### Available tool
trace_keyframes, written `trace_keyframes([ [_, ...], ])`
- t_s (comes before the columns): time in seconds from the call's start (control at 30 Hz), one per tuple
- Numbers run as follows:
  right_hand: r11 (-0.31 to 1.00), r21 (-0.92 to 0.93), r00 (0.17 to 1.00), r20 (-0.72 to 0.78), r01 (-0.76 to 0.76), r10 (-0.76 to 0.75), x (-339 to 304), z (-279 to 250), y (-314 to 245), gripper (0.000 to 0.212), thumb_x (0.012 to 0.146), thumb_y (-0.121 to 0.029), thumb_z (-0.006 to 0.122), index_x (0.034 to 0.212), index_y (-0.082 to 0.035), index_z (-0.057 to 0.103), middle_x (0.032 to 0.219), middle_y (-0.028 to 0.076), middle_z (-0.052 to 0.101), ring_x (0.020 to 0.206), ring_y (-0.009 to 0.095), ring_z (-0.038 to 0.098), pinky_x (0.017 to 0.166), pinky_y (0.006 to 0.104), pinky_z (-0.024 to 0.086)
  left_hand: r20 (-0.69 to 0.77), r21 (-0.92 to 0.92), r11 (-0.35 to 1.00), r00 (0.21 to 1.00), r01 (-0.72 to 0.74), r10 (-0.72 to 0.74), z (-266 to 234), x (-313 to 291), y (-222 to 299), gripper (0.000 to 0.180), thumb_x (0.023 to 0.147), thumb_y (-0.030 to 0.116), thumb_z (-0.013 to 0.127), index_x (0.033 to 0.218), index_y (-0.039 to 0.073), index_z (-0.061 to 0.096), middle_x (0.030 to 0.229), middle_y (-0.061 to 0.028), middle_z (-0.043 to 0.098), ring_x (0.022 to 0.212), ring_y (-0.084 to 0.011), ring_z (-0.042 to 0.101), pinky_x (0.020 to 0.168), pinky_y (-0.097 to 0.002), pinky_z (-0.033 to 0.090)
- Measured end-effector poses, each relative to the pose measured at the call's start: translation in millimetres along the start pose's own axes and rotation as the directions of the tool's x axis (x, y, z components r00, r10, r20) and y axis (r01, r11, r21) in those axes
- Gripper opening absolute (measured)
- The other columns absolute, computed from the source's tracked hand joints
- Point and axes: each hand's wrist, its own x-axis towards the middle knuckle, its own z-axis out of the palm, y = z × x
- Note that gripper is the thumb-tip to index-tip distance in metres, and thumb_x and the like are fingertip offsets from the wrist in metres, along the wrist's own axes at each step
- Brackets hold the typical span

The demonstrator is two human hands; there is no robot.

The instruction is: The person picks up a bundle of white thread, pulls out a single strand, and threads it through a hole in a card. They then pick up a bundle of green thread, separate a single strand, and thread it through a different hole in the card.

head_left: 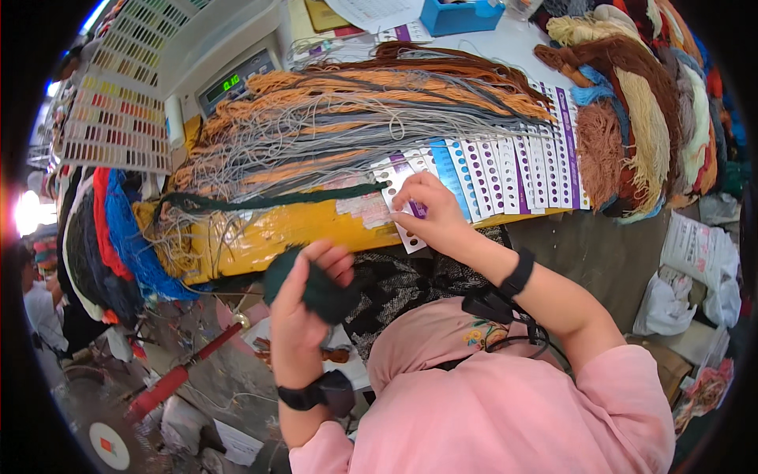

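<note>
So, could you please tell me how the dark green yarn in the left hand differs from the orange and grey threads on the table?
The dark green yarn is bunched in the left hand; the orange and grey threads lie spread out long on the table. The green is one colour, the threads mixed. Both are yarn.

Yarn/thread sorting workshop. Worktable (505,47) piled with loose thread bundles (347,110), skeins (639,118) heaped at its right edge, punched thread cards (505,170) along the front edge, digital scale (233,79) at back-left, colour sample chart (118,103).
</note>
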Motion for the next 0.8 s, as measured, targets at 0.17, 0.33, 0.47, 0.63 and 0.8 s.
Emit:
trace_keyframes([
  [0.17,0.445,0.676,0.809,0.503,-0.588,0.305,-18.6,-13.0,-56.6,0.010,0.073,-0.010,0.057,0.074,0.000,0.057,0.063,0.001,0.054,0.052,0.006,0.049,0.046,0.0175,0.037,0.284,-0.027,0.997,0.957,0.076,-0.065,30.6,14.9,-30.5,0.049,0.086,0.035,0.029,0.115,-0.005,0.036,0.108,-0.0147,0.046,0.096,-0.0214,0.046,0.081,-0.0347,0.037],
  [0.33,0.277,0.795,0.834,0.461,-0.540,0.303,-30.5,-18.2,-52.0,0.009,0.073,-0.007,0.055,0.075,0.001,0.057,0.057,0.004,0.054,0.045,0.008,0.048,0.041,0.0172,0.037,0.233,-0.147,0.986,0.972,0.074,-0.038,50.3,2.4,-28.7,0.056,0.085,0.041,0.023,0.118,-0.004,0.033,0.105,-0.0133,0.047,0.091,-0.0180,0.045,0.079,-0.0319,0.037],
  [0.47,0.352,0.738,0.812,0.464,-0.576,0.354,-35.1,-19.8,-60.9,0.008,0.073,-0.006,0.054,0.075,0.001,0.057,0.057,0.004,0.054,0.045,0.007,0.049,0.041,0.0176,0.037,0.260,-0.061,0.997,0.965,0.035,-0.018,44.8,2.0,-44.6,0.065,0.083,0.047,0.020,0.117,-0.006,0.032,0.100,-0.0165,0.049,0.084,-0.0240,0.049,0.075,-0.0351,0.039],
  [0.63,0.473,0.677,0.824,0.432,-0.564,0.366,-36.0,-30.1,-66.4,0.006,0.074,-0.003,0.051,0.075,0.002,0.056,0.058,0.004,0.052,0.044,0.007,0.045,0.046,0.0206,0.043,0.353,-0.073,0.994,0.934,0.077,-0.047,49.3,0.7,-41.3,0.061,0.084,0.046,0.021,0.118,-0.004,0.033,0.105,-0.0123,0.047,0.090,-0.0190,0.046,0.078,-0.0325,0.036],
  [0.8,0.252,0.778,0.807,0.491,-0.576,0.329,-38.3,-32.3,-63.1,0.010,0.074,-0.005,0.052,0.080,0.001,0.056,0.058,0.002,0.053,0.048,0.006,0.048,0.042,0.0161,0.036,0.323,-0.137,0.987,0.946,0.079,-0.031,47.9,0.1,-46.8,0.066,0.083,0.049,0.021,0.117,-0.006,0.032,0.107,-0.0148,0.046,0.092,-0.0211,0.046,0.079,-0.0336,0.037],
])
